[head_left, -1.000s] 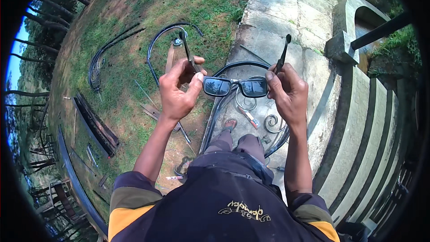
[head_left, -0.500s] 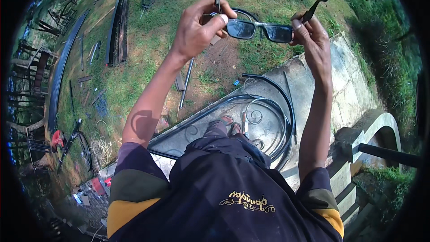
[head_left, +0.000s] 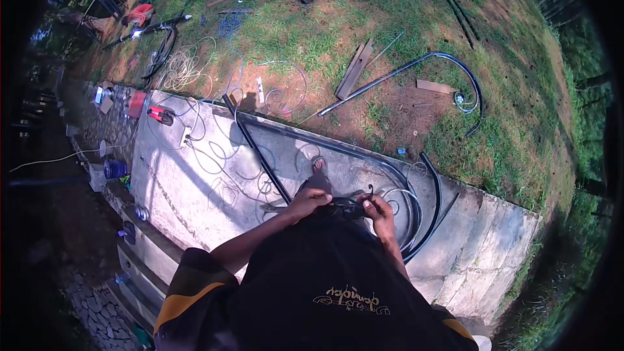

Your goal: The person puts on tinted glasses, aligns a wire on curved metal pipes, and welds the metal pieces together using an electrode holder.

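Low in front of my dark shirt, I hold the dark sunglasses (head_left: 347, 208) between my two hands. My left hand (head_left: 309, 201) has its fingers closed at the left end of the frame. My right hand (head_left: 379, 213) pinches the right end, where one temple arm sticks up. The lenses look dark and their detail is hard to make out against the shirt.
Below me are a concrete slab (head_left: 487, 240), long bent black tubes (head_left: 260, 157) and scrollwork. On the grass lie wooden boards (head_left: 354, 69), more tubing and coiled cable (head_left: 182, 65). A red tool (head_left: 160, 114) and a blue bucket (head_left: 115, 168) are at the left.
Both hands have come down with the sunglasses from raised in front of me to close against my shirt. The view has swung round, showing more of the slab and grass.
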A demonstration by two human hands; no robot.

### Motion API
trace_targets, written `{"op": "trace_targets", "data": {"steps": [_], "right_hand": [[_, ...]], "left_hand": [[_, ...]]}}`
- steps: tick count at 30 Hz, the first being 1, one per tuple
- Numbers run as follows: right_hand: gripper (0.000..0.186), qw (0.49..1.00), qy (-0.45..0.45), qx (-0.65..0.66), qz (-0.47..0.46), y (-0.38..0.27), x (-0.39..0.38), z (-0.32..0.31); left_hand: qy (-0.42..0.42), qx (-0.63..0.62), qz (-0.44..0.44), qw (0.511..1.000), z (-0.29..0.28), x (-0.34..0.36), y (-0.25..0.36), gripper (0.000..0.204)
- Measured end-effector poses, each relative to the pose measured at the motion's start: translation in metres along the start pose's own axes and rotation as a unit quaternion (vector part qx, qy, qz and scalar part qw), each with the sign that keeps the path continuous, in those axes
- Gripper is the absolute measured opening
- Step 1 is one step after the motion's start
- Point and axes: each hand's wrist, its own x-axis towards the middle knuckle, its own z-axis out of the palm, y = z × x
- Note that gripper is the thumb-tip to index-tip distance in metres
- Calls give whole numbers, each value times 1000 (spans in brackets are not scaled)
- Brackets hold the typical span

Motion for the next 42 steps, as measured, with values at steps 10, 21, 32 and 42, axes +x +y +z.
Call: {"op": "trace_targets", "data": {"steps": [10,21,32,42], "right_hand": [[33,967,-183,-178,-19,-43,123,97],[29,886,-366,-284,6,-54,192,222],[29,695,-587,-415,12,-43,230,321],[27,549,-701,-447,-90,15,256,295]], "left_hand": [[127,-43,114,984,-94,-7,-13,27],[420,26,198,885,-149,-46,-40,33],[609,-96,58,785,-91,-84,-37,26],[643,-140,-25,753,-19,-42,-42,29]]}}
